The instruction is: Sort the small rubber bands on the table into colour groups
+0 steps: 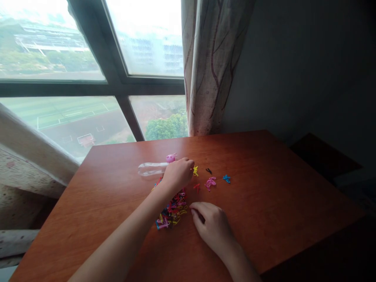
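Observation:
My left hand (180, 172) reaches across a mixed heap of small coloured rubber bands (173, 211), its fingers closed beside a small yellow cluster of bands (195, 170). Whatever its fingertips pinch is hidden. Just right of the heap rests my right hand (213, 223), thumb and fingers drawn together; I cannot make out anything between them. Sorted by colour, small groups lie beyond it: red bands (196, 187), pink bands (210, 183), black bands (208, 171) and blue bands (226, 178). My left forearm covers part of the heap.
A clear plastic container (151, 169) lies on its side behind the heap, near a pink animal-shaped piece (170, 158). Everything sits on a brown wooden table (279, 196). Past its far edge are a window (155, 86) and a patterned curtain (211, 66).

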The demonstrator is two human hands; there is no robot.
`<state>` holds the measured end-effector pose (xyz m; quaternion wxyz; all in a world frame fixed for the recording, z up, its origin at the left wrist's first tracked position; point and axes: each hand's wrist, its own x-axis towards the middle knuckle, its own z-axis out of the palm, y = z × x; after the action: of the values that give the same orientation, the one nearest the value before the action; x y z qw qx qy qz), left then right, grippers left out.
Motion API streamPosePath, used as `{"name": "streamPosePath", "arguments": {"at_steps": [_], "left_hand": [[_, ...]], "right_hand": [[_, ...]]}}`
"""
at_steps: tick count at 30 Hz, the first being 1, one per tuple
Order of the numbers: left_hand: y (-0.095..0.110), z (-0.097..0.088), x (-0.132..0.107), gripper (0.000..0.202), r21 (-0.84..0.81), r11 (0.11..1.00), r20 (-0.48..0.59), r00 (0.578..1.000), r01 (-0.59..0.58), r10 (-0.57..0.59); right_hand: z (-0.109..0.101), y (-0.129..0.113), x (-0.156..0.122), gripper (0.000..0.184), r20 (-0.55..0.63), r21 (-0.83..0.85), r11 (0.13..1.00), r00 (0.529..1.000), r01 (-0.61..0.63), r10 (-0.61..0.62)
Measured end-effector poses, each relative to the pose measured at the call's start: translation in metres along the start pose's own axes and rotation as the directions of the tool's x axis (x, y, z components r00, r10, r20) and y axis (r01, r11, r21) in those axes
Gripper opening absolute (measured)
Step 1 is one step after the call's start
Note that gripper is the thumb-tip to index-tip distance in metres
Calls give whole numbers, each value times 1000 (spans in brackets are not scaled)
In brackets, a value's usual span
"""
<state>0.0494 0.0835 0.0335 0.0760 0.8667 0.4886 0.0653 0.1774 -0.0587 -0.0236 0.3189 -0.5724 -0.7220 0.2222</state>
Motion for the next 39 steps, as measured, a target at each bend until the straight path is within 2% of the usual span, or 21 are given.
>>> {"name": "streamPosePath", "arguments": {"at_steps": [3, 7, 14, 17, 21, 27, 33, 39], "left_hand": [[-1, 3, 5, 17, -15, 1000, 12, 1000, 2, -2], [-4, -2, -8, 16, -59, 998, 9, 1000, -9, 9], [-8, -23, -65, 16, -136, 990, -6, 1000, -26, 25], [-11, -25, -92, 16, -255, 967, -40, 999, -11, 1], [-17, -16, -126, 17, -382, 924, -105, 991, 35, -81], [-21, 8, -166, 18, -426, 903, -161, 978, 51, -131], [-22, 26, -187, 18, -413, 909, -275, 945, 51, -178], [-23, 32, -195, 19, -356, 932, -253, 954, 64, -162]], "right_hand": [[0, -1, -1, 22, 4, -8, 1000, 1000, 0, 0], [-1, -2, -2, 23, 1, -12, 1000, 1000, 6, -6], [-2, -2, -1, 21, 16, -40, 999, 1000, 11, -10], [-2, -3, -2, 20, 23, -44, 999, 1000, 11, -10], [-2, -4, -3, 17, 36, -62, 998, 999, 12, -10], [0, -5, -2, 15, 39, -70, 997, 999, 11, -8], [-1, -8, -2, 12, 41, -108, 994, 999, 16, -12], [3, -11, -5, 11, 53, -108, 993, 998, 45, -40]]}}
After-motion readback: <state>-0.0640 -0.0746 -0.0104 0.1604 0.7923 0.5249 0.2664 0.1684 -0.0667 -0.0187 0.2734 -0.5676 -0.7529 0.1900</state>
